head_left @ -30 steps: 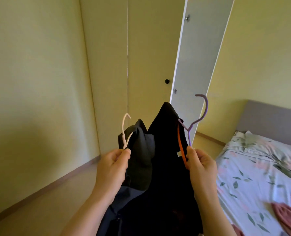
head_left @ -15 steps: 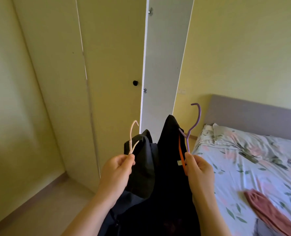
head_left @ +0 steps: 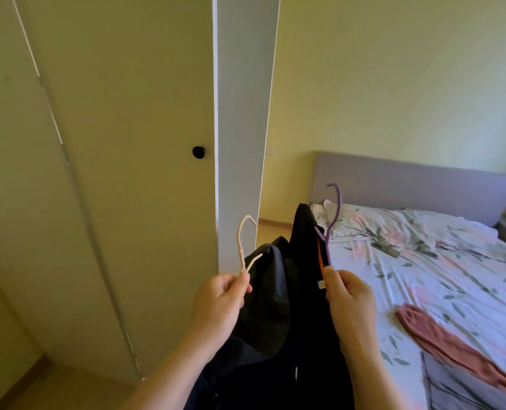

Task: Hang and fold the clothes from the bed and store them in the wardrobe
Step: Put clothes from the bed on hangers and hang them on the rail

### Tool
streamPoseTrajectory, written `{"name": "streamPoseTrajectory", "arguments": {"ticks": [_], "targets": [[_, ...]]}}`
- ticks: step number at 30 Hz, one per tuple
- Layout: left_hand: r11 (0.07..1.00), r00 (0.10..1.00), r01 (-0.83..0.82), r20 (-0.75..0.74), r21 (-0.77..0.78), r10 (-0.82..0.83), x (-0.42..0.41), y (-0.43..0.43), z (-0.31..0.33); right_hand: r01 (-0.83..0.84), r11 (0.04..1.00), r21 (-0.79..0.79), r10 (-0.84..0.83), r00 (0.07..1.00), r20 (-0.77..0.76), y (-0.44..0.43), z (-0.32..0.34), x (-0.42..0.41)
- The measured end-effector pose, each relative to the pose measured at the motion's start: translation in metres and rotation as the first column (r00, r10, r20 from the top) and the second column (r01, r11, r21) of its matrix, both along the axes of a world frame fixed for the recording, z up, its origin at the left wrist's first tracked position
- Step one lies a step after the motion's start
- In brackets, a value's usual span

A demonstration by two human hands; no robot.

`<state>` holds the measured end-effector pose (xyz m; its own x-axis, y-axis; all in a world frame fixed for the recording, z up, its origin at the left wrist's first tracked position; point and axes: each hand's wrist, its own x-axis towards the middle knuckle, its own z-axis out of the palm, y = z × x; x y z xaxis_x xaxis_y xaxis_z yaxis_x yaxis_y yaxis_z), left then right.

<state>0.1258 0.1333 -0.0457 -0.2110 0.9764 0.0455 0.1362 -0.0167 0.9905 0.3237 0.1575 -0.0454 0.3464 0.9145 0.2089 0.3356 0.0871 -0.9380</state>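
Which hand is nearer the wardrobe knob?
Left: the left hand, gripping the beige hanger, sits below-right of the knob; the right hand, gripping the purple hanger, farther right.

The single head-worn view looks forward and down, close over the hands (head_left: 281, 303), toward wardrobe (head_left: 127, 143) and bed (head_left: 453, 276).

View swung right as I turned. Wardrobe door (head_left: 243, 113), earlier behind the right grip's (head_left: 349, 300) purple hanger (head_left: 333, 214), now stands behind the left grip's (head_left: 219, 303) cream hanger (head_left: 241, 244). More bed (head_left: 423, 261) and pink garment (head_left: 441, 341) show right of the right grip.
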Motion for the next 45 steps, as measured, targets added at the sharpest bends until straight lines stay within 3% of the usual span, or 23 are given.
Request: {"name": "streamPoseTrajectory", "arguments": {"ticks": [7,17,28,40,45], "targets": [[0.983,0.983,0.181,0.033,-0.012,-0.181,-0.006,0.068,0.005,0.22,0.975,0.038,-0.222,0.974,0.052,0.023,0.011,-0.007],[0.973,0.975,0.219,0.064,-0.073,-0.215,0.019,0.148,-0.003,0.226,0.974,-0.013,-0.225,0.974,0.036,0.079,0.006,0.012],[0.995,0.995,0.039,0.097,-0.092,-0.03,0.045,0.257,0.0,0.059,0.998,-0.028,-0.058,0.997,0.048,0.216,0.001,0.048],[0.982,0.954,-0.17,0.238,-0.081,0.185,0.026,0.377,-0.002,-0.084,0.996,-0.003,0.084,0.991,0.106,0.365,0.008,0.02],[0.957,0.937,-0.274,0.196,-0.098,0.289,0.015,0.413,-0.004,-0.15,0.988,-0.028,0.152,0.983,0.103,0.413,0.015,0.013]]}}
